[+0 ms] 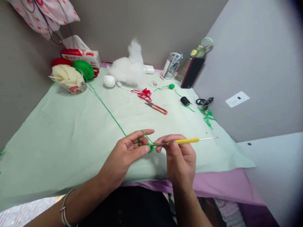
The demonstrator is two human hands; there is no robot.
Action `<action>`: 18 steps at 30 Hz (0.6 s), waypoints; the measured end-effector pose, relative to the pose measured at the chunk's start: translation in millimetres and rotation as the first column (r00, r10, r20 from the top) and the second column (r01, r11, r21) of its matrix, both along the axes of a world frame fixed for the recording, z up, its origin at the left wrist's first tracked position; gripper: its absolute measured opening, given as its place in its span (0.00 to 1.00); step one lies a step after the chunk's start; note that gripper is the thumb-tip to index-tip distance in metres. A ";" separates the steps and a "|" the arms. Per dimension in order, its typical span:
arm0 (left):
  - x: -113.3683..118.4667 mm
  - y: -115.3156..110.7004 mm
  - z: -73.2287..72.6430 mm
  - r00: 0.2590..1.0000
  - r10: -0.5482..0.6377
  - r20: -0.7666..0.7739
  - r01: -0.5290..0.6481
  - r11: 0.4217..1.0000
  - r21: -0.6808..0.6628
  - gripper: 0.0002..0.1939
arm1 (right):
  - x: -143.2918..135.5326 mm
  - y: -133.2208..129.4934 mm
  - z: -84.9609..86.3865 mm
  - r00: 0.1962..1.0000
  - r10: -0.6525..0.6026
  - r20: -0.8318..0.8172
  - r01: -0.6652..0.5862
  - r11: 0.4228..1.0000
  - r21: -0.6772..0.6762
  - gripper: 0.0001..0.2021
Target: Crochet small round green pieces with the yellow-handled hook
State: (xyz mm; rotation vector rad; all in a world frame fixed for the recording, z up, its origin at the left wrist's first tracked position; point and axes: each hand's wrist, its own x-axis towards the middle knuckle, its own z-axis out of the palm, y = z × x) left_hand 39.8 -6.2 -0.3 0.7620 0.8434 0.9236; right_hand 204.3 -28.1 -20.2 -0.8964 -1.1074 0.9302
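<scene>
The small curved green crocheted yarn piece [151, 149] sits between the two hands, pinched at the thumb of the left hand [127, 152], which is the nearer one. The right hand [181, 157] is closed around the slim metal crochet hook with a yellow handle [188, 141]. The hook's long axis runs nearly level from right to left, its working end meeting the piece; whether it passes through a loop is too small to tell. A thin green yarn strand [106, 108] crosses the pale green cloth-covered desk [94, 145] to the left hand's fingers.
</scene>
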 end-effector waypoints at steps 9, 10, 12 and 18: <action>0.1 0.6 0.0 0.996 0.042 -0.078 -0.036 0.996 0.080 0.17 | 3.3 -10.7 6.2 0.869 -0.176 0.463 0.012 0.941 0.337 0.14; 0.3 0.8 0.1 0.995 0.047 -0.084 -0.041 0.996 0.083 0.17 | 3.4 -10.4 5.0 0.837 -0.213 0.504 0.000 0.921 0.389 0.14; 0.6 1.3 0.5 0.994 0.061 -0.093 -0.053 0.995 0.088 0.18 | 3.5 -9.8 2.3 0.758 -0.293 0.582 -0.027 0.879 0.477 0.13; 0.0 1.4 2.7 0.993 0.059 -0.099 -0.049 0.994 0.095 0.19 | 3.1 -8.8 0.3 0.794 -0.286 0.537 -0.002 0.882 0.472 0.12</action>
